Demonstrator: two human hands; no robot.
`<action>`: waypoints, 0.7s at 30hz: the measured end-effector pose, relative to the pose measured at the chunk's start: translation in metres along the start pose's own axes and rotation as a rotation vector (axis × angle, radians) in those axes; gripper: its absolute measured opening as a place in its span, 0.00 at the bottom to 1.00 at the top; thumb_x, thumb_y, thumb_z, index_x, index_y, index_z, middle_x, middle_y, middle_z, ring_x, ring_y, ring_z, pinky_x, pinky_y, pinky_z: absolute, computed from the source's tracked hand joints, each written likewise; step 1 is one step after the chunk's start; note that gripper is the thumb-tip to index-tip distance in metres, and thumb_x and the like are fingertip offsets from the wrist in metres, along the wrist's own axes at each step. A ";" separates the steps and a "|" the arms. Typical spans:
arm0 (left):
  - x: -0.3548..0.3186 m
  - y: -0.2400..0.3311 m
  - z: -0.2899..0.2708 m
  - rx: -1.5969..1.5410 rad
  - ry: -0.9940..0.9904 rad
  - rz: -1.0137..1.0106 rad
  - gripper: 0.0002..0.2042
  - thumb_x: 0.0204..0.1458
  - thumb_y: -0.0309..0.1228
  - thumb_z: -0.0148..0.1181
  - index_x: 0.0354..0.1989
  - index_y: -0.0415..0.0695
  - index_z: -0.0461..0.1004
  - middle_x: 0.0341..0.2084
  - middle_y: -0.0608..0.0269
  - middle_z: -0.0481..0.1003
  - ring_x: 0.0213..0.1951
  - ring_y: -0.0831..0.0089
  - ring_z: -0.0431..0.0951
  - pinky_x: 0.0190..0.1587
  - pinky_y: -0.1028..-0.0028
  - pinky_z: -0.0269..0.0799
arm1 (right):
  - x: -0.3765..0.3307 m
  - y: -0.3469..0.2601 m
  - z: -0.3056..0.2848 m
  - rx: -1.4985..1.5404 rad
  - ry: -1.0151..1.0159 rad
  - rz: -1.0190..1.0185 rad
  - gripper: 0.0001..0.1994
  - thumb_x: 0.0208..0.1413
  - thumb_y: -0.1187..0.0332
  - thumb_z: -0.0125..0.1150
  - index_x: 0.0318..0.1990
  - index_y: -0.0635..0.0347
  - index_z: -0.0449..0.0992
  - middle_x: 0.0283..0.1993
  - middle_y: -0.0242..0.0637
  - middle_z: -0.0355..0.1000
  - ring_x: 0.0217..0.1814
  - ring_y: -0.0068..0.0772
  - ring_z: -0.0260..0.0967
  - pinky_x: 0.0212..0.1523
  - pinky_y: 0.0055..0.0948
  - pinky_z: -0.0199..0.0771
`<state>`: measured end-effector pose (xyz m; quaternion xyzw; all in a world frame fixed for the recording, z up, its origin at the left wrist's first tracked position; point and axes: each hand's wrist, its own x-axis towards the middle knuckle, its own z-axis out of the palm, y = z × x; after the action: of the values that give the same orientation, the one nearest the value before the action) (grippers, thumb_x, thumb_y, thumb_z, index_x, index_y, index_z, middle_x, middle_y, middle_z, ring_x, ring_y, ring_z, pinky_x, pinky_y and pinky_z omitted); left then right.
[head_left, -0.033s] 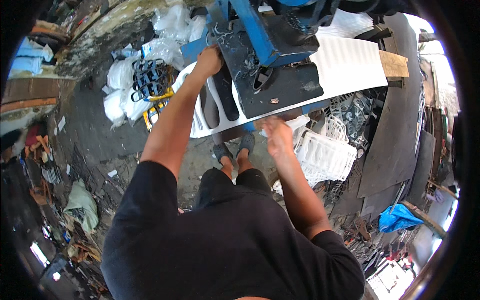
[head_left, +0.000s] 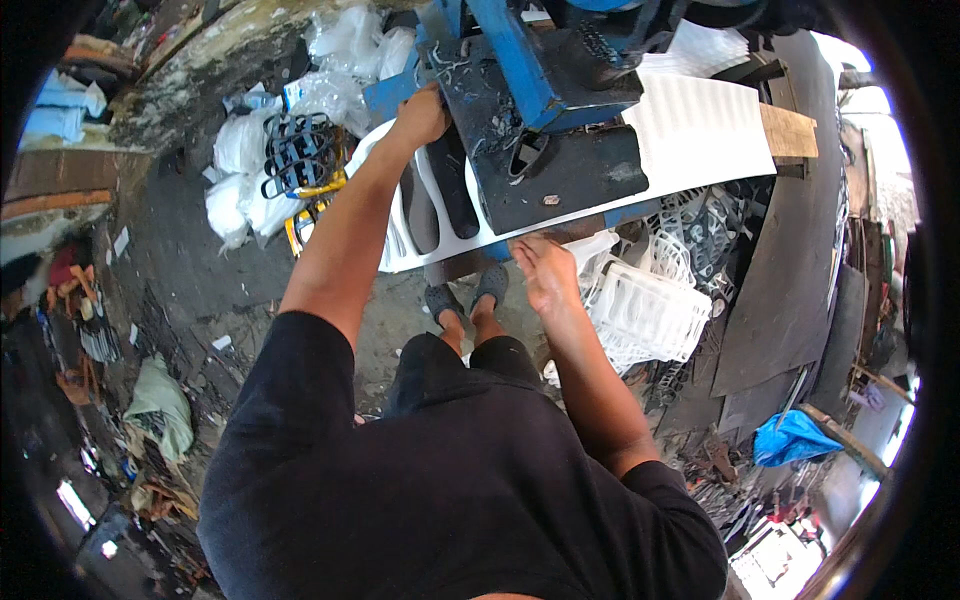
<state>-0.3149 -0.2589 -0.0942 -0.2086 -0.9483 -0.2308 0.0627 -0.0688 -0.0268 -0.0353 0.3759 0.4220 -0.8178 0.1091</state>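
A long white foam-like sheet (head_left: 700,140) lies across the bench, with elongated cut-outs at its left end. On its middle rests a black board (head_left: 580,180), under a blue metal machine (head_left: 520,70). My left hand (head_left: 425,115) is at the far left of the board, beside the cut-out end. Its fingers are curled, and what they hold is hidden. My right hand (head_left: 545,272) is at the sheet's front edge, fingers drawn together, fingertips at the rim. Whether they grip the sheet cannot be made out. A small dark loop-shaped piece (head_left: 527,155) lies on the board.
White lattice-like cut pieces (head_left: 650,310) are heaped right of my right hand. Clear plastic bags (head_left: 335,95) and dark strap-like pieces (head_left: 298,155) lie to the left. A wooden plank (head_left: 790,130) sticks out past the sheet's right end. Dark sheets (head_left: 770,290) lean at right.
My right hand has shifted slightly left and its fingers, smeared before, now show sharply. My left hand stays in about the same place.
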 end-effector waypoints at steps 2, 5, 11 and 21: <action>0.011 -0.031 0.019 0.030 0.006 0.199 0.14 0.53 0.31 0.55 0.48 0.44 0.76 0.45 0.47 0.77 0.47 0.44 0.75 0.46 0.53 0.72 | -0.003 0.001 0.022 0.019 0.015 -0.006 0.07 0.59 0.80 0.48 0.41 0.62 0.72 0.41 0.35 0.70 0.40 0.29 0.69 0.45 0.33 0.71; 0.017 -0.022 0.019 -0.040 -0.020 0.304 0.16 0.54 0.29 0.52 0.51 0.43 0.74 0.46 0.43 0.76 0.48 0.42 0.74 0.49 0.54 0.72 | 0.012 -0.003 0.023 0.030 0.039 0.014 0.09 0.57 0.82 0.47 0.43 0.65 0.72 0.44 0.39 0.71 0.43 0.34 0.69 0.46 0.37 0.72; 0.022 0.008 -0.017 -0.100 -0.206 0.118 0.16 0.56 0.31 0.52 0.52 0.42 0.73 0.46 0.41 0.76 0.46 0.40 0.74 0.49 0.53 0.72 | 0.028 -0.017 0.024 0.039 0.098 0.091 0.15 0.54 0.86 0.40 0.47 0.70 0.70 0.48 0.46 0.70 0.49 0.47 0.69 0.54 0.53 0.70; -0.048 0.086 -0.022 -0.592 0.306 -0.655 0.20 0.64 0.44 0.50 0.47 0.40 0.78 0.40 0.44 0.78 0.46 0.49 0.77 0.47 0.60 0.70 | 0.009 -0.008 0.005 -0.004 0.132 -0.050 0.08 0.63 0.72 0.52 0.47 0.65 0.71 0.42 0.35 0.72 0.39 0.29 0.71 0.45 0.28 0.76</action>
<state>-0.2347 -0.2177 -0.0493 0.1294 -0.8375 -0.5270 0.0633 -0.0818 -0.0243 -0.0350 0.4184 0.4391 -0.7927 0.0614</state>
